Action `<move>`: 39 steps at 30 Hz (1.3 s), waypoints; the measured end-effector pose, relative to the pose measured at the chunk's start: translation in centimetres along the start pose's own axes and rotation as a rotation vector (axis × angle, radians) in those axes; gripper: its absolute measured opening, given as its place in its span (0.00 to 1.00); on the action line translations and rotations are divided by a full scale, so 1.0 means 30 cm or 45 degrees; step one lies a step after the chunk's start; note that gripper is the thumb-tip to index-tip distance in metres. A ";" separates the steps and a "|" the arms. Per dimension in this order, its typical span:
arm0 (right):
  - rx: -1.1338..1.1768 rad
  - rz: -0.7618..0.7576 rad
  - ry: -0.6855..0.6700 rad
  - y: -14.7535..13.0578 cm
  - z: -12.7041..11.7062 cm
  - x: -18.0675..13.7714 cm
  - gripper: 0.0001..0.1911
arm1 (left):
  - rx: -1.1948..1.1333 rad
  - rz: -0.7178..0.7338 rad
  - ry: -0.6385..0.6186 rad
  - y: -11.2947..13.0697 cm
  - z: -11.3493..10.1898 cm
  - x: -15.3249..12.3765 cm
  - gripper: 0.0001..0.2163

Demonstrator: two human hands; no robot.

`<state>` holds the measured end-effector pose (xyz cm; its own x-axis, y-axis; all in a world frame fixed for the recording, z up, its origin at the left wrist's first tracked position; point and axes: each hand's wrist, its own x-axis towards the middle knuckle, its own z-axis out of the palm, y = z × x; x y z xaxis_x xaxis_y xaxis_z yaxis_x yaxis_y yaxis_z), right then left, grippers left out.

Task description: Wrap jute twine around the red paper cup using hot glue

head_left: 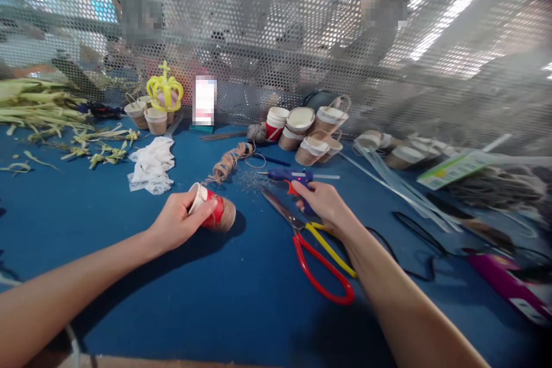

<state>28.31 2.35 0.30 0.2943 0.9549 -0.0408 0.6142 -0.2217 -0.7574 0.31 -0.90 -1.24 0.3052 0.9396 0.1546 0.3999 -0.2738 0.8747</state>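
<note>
Two long bare forearms; bare left hand point(179, 224); bare right hand point(323, 202); slim fingers on both hands

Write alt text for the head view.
The left hand holds a red paper cup, partly wrapped in twine, on its side on a blue table; the right hand grips a blue glue gun. Red-and-yellow scissors lie beside it; more wrapped cups sit behind.

My left hand point(175, 223) holds a red cup point(215, 214), half wrapped in twine, on its side on the blue worktop point(241, 299). My right hand point(325, 202) grips the glue gun point(290, 175), with scissors point(310, 247) just beside it.
</note>
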 end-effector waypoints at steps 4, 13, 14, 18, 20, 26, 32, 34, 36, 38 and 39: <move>-0.225 -0.051 0.089 0.016 -0.009 0.022 0.18 | 0.073 0.071 0.014 -0.004 -0.004 -0.001 0.16; -0.183 -0.730 -0.361 -0.201 0.063 -0.155 0.14 | 0.298 0.399 0.026 0.005 0.003 -0.015 0.14; -0.105 -0.821 -0.529 -0.227 0.089 -0.172 0.16 | 0.328 0.475 0.028 0.008 0.003 -0.016 0.13; -0.023 -0.891 -0.679 -0.286 0.172 -0.193 0.24 | 0.419 0.679 0.056 0.016 0.000 -0.017 0.11; -0.003 -0.795 -0.643 -0.297 0.192 -0.187 0.26 | 0.461 0.757 0.065 0.019 0.000 -0.017 0.10; 0.267 -0.418 -0.889 -0.308 0.211 -0.177 0.33 | 0.484 0.918 0.045 0.033 0.000 -0.022 0.07; 0.788 -0.080 -0.843 -0.271 0.232 -0.145 0.24 | 0.412 0.770 -0.025 0.049 -0.015 -0.029 0.11; 0.837 0.004 -0.859 -0.253 0.229 -0.138 0.24 | 0.331 0.670 -0.032 0.051 -0.017 -0.031 0.13; 0.799 0.016 -0.874 -0.239 0.223 -0.140 0.26 | 0.238 0.573 -0.060 0.052 -0.017 -0.034 0.13; 0.708 0.000 -0.915 -0.234 0.219 -0.149 0.28 | 0.169 0.515 -0.093 0.053 -0.015 -0.037 0.13; 0.673 -0.012 -0.967 -0.236 0.218 -0.155 0.29 | 0.156 0.513 -0.108 0.053 -0.014 -0.038 0.13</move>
<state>17.81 0.78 1.58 -0.3829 0.8710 -0.3079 0.1452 -0.2724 -0.9512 0.24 -2.33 0.16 0.5261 0.7337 0.4299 0.3323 -0.6427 0.6902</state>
